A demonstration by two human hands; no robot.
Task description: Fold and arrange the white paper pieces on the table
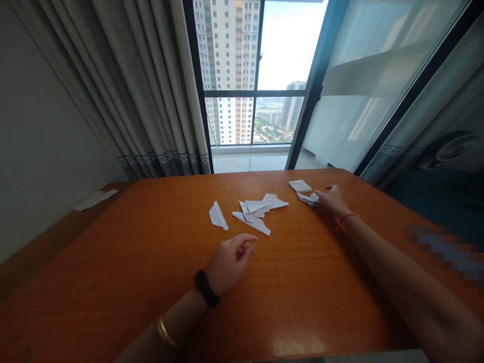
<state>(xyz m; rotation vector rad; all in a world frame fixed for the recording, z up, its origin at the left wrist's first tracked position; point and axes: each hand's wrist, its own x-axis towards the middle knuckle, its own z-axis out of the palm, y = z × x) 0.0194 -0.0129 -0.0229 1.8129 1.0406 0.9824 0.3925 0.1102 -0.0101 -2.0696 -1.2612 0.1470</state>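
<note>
bench (151,267), wood-toned. left hand (230,259) just nearer than paper pile (257,206), loosely curled, empty. right hand (333,201) right of pile, fingertips at folded paper stack (305,200), grip can't tell. stack, right of pile: likely light, creases easily; best pinched by edges.

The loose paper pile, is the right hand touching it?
No, the right hand is at the small paper stack farther right, apart from the loose paper pile.

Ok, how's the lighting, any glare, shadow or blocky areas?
Head view: sky in the window is blown out, the left curtain dim; glare at the near edge of the table; the right arm casts a shadow on it; a pixelated patch sits at frame right; the paper pieces look clear.
</note>
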